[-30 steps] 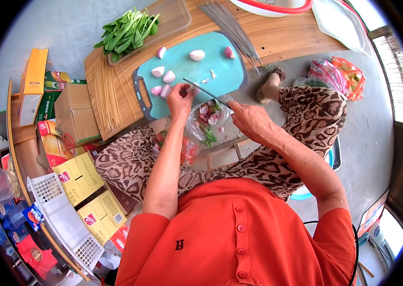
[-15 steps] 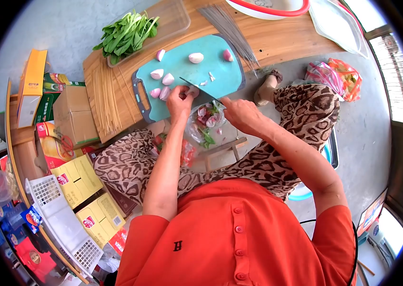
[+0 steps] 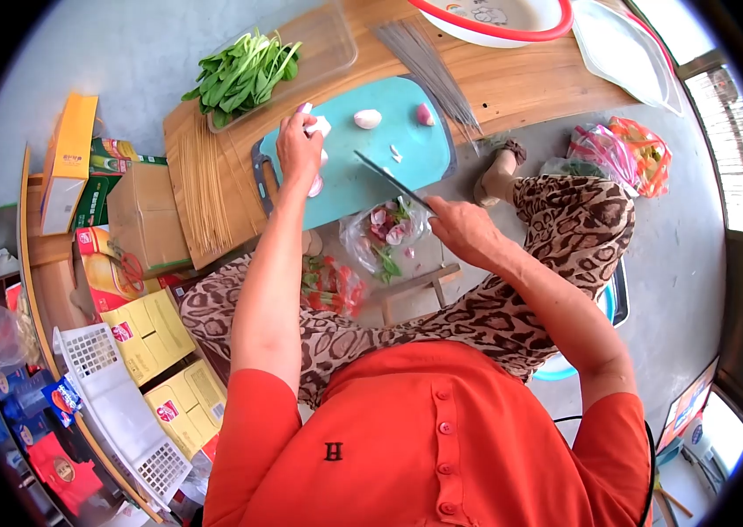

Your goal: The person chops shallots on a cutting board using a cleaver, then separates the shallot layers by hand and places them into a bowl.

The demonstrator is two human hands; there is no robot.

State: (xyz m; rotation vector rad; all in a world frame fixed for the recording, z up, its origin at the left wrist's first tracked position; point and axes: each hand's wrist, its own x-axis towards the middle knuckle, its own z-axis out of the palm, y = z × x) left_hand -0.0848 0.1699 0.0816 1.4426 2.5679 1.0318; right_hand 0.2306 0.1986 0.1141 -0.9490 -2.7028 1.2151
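A knife (image 3: 392, 180) is held in my right hand (image 3: 464, 230), its blade pointing up and left over the near edge of the blue cutting board (image 3: 358, 180). Over the board's left part, my left hand (image 3: 299, 149) has its fingers closed around a pale onion piece (image 3: 318, 126). More onion pieces lie beside and partly under that hand. Farther right on the board are a whitish onion piece (image 3: 367, 119) and a purple one (image 3: 425, 114). Small white scraps (image 3: 396, 154) lie near the middle.
Leafy greens (image 3: 244, 75) rest in a clear tray (image 3: 332, 44) behind the board. Wooden skewers (image 3: 198, 189) lie left, metal skewers (image 3: 429, 75) right. A bag of peelings (image 3: 380, 230) is below the board's near edge. A red-rimmed basin (image 3: 512, 33) stands at the back.
My left hand has moved from the board's near edge up to the onion pieces at its left. My right hand and the knife have shifted slightly down and right.
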